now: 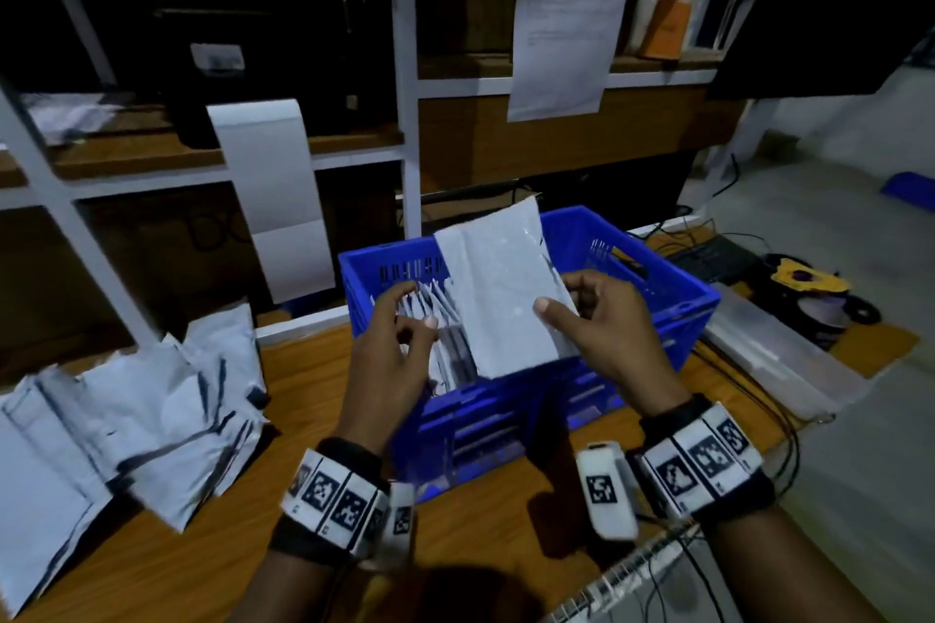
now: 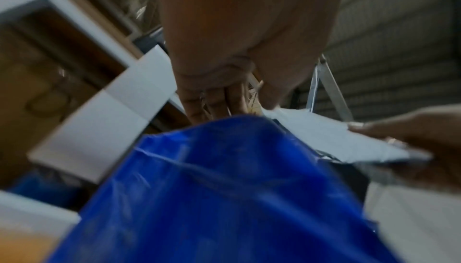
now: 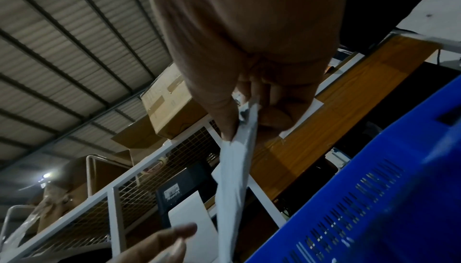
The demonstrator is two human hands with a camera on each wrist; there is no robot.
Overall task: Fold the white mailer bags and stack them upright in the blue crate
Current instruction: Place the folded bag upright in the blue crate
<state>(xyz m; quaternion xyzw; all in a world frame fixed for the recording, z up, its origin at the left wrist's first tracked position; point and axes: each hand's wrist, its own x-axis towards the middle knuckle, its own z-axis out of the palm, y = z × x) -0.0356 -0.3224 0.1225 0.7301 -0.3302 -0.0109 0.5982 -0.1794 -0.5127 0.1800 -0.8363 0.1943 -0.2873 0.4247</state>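
The blue crate stands on the wooden table, with several folded white bags upright in its left part. My right hand pinches a folded white mailer bag, thumb on its front and fingers behind, and holds it upright over the crate's middle. My left hand reaches into the crate with its fingers resting on the tops of the upright bags, holding nothing. The right wrist view shows the bag edge-on, hanging from my right hand beside the crate wall. A pile of unfolded mailer bags lies at the table's left.
White shelving rises right behind the crate, with a paper sheet hanging from it. To the right lie a clear plastic tray, cables, a keyboard and a yellow tool. Bare wooden table lies in front.
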